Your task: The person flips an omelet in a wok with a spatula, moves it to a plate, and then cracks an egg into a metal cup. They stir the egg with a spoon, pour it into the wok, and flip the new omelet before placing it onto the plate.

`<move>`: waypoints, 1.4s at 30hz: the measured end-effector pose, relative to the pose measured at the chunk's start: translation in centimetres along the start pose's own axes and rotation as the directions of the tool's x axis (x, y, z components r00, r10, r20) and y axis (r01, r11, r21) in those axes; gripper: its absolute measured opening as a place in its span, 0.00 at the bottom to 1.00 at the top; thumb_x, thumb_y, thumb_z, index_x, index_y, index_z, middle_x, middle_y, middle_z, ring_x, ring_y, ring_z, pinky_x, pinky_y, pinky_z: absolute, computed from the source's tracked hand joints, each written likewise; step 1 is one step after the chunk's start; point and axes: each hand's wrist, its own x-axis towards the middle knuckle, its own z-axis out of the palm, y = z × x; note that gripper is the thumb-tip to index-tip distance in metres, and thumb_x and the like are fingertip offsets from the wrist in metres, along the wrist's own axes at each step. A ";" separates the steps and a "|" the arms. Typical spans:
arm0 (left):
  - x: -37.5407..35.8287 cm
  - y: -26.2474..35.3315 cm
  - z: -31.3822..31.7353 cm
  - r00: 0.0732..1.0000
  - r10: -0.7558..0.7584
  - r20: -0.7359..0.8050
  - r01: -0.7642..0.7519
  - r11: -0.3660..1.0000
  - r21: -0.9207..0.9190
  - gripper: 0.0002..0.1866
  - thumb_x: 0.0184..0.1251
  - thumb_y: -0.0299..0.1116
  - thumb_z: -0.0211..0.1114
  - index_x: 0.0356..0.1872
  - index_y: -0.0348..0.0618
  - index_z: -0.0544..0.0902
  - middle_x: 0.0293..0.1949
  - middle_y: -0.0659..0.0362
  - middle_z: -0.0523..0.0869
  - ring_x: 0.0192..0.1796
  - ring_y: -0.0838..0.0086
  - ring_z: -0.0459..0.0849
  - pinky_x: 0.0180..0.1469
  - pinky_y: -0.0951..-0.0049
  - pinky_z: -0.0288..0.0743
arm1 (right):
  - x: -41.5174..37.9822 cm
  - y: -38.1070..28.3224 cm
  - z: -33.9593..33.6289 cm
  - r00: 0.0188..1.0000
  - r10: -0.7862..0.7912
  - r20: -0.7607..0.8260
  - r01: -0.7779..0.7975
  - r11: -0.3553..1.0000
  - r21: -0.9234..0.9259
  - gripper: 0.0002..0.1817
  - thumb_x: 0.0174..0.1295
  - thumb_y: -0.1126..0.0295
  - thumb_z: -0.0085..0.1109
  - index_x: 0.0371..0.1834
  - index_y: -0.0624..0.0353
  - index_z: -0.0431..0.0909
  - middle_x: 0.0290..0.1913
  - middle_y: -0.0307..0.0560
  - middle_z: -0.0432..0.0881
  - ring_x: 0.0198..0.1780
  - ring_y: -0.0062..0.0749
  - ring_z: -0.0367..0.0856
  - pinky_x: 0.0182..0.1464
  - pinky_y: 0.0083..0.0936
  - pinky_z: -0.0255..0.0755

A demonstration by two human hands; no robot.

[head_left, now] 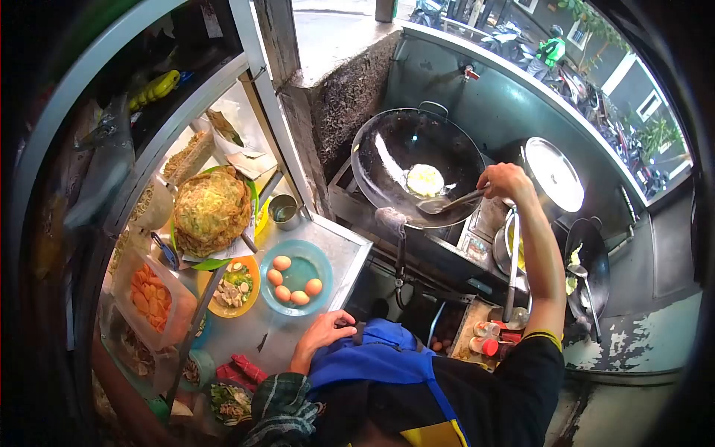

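My right hand (503, 181) is closed around the handle of a metal wok spatula (462, 199). The spatula's head rests low inside a large dark wok (387, 141), beside a frying egg (424, 180). My left hand (322, 337) is at the counter's front edge, by the blue cloth (380, 350) at my waist. Its fingers are loosely bent and apart, with nothing seen in them. Nearest to it on the counter is a light blue plate (304, 255) holding several brown eggs (300, 297).
Left on the counter stand a stack of flat fried omelettes (212, 211), an orange bowl (253, 292) of chopped food and a tub of orange slices (151, 296). A metal pot with its lid (553, 175), a smaller wok (596, 253) and red-capped jars (488, 346) are at right.
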 end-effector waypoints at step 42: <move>0.4 -0.3 0.2 0.999 -0.043 -0.015 0.042 0.998 -0.051 0.17 0.64 0.41 0.72 0.45 0.38 0.86 0.36 0.61 0.87 0.37 0.79 0.82 0.43 0.75 0.77 | 1.4 1.3 -1.4 0.989 0.028 0.145 -0.048 0.989 0.138 0.26 0.48 0.67 0.74 0.54 0.41 0.86 0.51 0.41 0.88 0.50 0.37 0.88 0.52 0.32 0.81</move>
